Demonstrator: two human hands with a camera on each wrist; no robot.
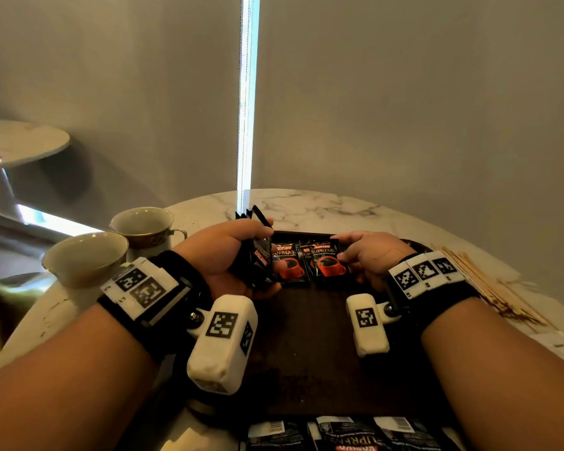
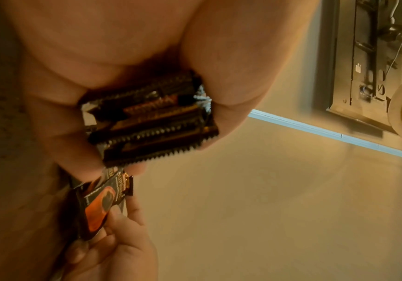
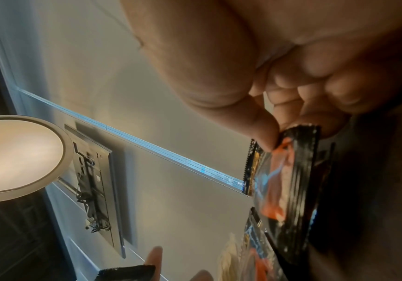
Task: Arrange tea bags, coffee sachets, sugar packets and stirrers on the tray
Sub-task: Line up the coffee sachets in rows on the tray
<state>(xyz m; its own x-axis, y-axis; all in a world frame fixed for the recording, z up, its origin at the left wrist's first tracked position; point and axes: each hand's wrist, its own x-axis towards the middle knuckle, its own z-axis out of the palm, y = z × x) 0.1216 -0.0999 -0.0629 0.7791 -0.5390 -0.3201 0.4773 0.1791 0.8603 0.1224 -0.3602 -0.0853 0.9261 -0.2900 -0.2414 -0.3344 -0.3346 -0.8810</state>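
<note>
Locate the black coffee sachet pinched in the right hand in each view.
Head: black coffee sachet with red cup at centre, flat on the dark tray.
Left wrist: lower left.
Right wrist: right edge.
Shared landmark: the bright vertical light strip.

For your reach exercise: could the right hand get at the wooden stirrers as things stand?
Probably not yet: the right hand pinches a coffee sachet. The stirrers lie uncovered beside that wrist.

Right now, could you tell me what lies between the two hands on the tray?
In the head view, coffee sachets lie face up on the tray between the left hand and the right hand.
</note>
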